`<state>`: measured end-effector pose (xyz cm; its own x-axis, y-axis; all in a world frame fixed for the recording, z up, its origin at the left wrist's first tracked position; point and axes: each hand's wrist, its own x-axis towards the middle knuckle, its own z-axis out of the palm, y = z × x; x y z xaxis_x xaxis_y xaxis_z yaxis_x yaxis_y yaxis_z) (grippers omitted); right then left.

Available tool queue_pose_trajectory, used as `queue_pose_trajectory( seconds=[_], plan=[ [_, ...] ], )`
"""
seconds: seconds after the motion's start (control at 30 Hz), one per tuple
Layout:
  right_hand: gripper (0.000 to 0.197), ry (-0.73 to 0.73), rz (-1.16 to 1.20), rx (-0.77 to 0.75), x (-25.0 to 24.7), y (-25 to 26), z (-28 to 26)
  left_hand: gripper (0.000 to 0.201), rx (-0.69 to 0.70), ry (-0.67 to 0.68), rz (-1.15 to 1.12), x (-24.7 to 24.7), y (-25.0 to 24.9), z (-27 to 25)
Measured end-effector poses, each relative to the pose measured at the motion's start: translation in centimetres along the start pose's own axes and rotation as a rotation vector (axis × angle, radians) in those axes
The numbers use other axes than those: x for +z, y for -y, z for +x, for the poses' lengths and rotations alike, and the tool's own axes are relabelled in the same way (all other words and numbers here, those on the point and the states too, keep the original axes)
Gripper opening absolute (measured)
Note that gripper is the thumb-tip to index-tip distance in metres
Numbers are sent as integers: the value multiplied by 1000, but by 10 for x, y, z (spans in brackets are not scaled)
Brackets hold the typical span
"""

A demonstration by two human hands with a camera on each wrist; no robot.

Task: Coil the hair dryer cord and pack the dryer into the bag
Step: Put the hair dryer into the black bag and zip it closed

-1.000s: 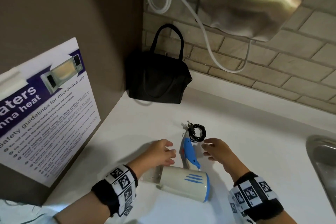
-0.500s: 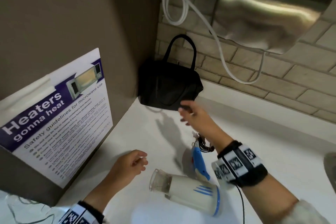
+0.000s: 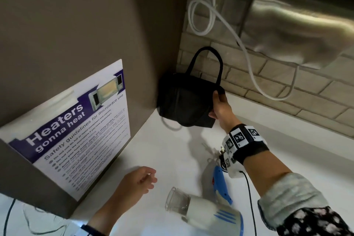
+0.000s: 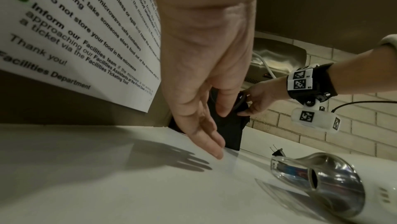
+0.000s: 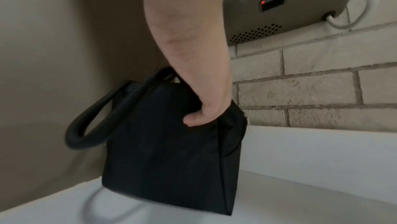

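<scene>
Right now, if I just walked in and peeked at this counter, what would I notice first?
Probably the black bag in the back corner, because the right hand grips its upper edge, thumb on the front. Next, the white and blue hair dryer lying on the white counter near the front, with the left hand hovering empty beside it. Then the big shiny hand dryer on the brick wall above.
</scene>
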<state>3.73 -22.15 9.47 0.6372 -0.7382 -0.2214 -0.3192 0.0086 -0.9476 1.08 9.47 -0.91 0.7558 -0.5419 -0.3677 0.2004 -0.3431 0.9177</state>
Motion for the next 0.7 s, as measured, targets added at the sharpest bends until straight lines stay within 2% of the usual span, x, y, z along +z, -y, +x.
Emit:
queue_pose_trajectory(
  seconds=[0.13,0.2,0.27,0.37,0.53,0.7],
  plan=[
    [35,-16,408,148,-2,-13,3,16,50,-11,78,0,-8,-2],
    [38,-14,519,190,-5,-13,-2,18,96,-18,125,1,-17,-8],
    [34,19,574,194,-7,-9,-13,19,180,-42,161,3,-31,-14],
    [19,67,647,242,-11,-1,-36,19,375,-123,243,7,-63,-30],
    [12,197,529,279,-13,5,-81,18,668,-240,287,9,-118,-64],
    [20,379,249,247,-17,-7,-111,19,805,-312,441,-1,-125,-62]
  ],
)
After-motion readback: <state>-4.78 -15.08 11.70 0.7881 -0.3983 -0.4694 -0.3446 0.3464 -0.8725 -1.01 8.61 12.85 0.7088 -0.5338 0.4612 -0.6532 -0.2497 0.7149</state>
